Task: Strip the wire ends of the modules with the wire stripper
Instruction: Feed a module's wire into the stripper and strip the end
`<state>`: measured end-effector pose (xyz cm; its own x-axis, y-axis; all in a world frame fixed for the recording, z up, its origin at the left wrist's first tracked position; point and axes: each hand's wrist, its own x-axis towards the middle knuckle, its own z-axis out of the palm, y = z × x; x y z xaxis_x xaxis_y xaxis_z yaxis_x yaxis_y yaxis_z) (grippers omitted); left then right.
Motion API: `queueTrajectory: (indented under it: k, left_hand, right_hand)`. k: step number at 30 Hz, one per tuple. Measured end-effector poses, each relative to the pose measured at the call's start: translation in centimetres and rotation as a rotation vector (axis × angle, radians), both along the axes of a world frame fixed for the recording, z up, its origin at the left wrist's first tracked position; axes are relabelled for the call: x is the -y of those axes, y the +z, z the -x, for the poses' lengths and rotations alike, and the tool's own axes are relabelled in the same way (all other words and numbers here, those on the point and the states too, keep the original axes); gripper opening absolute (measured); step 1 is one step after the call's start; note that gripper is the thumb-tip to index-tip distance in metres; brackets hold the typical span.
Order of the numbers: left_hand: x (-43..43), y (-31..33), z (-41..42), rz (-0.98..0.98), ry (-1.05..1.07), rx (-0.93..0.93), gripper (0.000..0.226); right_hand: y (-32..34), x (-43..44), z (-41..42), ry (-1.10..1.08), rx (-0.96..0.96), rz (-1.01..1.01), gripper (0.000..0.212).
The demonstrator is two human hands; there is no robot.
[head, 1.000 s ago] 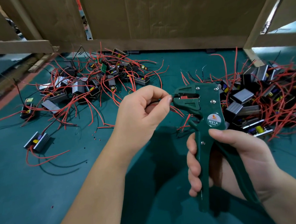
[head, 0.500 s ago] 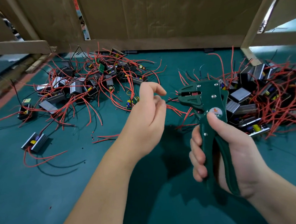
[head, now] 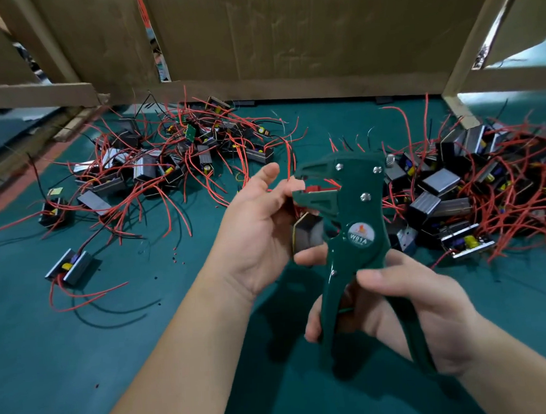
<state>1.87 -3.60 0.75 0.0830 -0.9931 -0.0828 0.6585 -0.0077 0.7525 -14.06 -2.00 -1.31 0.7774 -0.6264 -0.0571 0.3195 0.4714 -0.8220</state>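
Observation:
My right hand (head: 415, 310) grips the two handles of the green wire stripper (head: 355, 221), which stands upright with its jaws pointing left. A red wire end lies in the jaws. My left hand (head: 253, 227) is right against the jaws and holds a small grey metal-cased module (head: 307, 233) in its curled fingers, thumb raised above. The module sits just below the jaws, partly hidden behind the stripper's head.
A pile of modules with red and black wires (head: 167, 168) lies at the back left of the green mat, and another pile (head: 456, 189) at the right. One module (head: 69, 267) lies alone at the left. Cardboard walls (head: 286, 30) and a wooden post (head: 461, 112) close the back.
My left hand pulled away from the jaws, then came back to them with a module showing in its fingers. The stripper handles were squeezed together and are spread apart again.

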Motion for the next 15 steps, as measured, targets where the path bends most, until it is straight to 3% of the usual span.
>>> queueTrajectory:
  k: [4,6,8,10,13,15]
  left_hand:
    - [0.6,-0.5,-0.2,0.028,0.096,0.052,0.032]
    - [1.0,-0.8,-1.1,0.08,0.262,0.301,0.045]
    - [1.1,-0.9,-2.4,0.101,0.477,0.69,0.055]
    - [1.0,-1.0,-4.3,0.105,0.712,1.012,0.053]
    - [0.6,-1.3,-7.0,0.0,1.009,1.219,0.052]
    - [0.6,-1.6,-8.2,-0.221,1.071,1.336,0.05]
  right_hand:
    - [-0.3,-0.2,-0.3,-0.209,0.045,0.058,0.059]
    - [-0.2,0.1,0.1,-0.416,0.087,0.082,0.051]
    - [0.2,0.9,0.9,-0.562,0.082,0.125,0.05]
    - [0.4,1.5,1.7,-0.638,0.052,0.151,0.048]
    - [0.5,1.8,2.1,-0.671,0.027,0.153,0.04]
    - [0.4,1.7,2.0,-0.671,0.009,0.151,0.035]
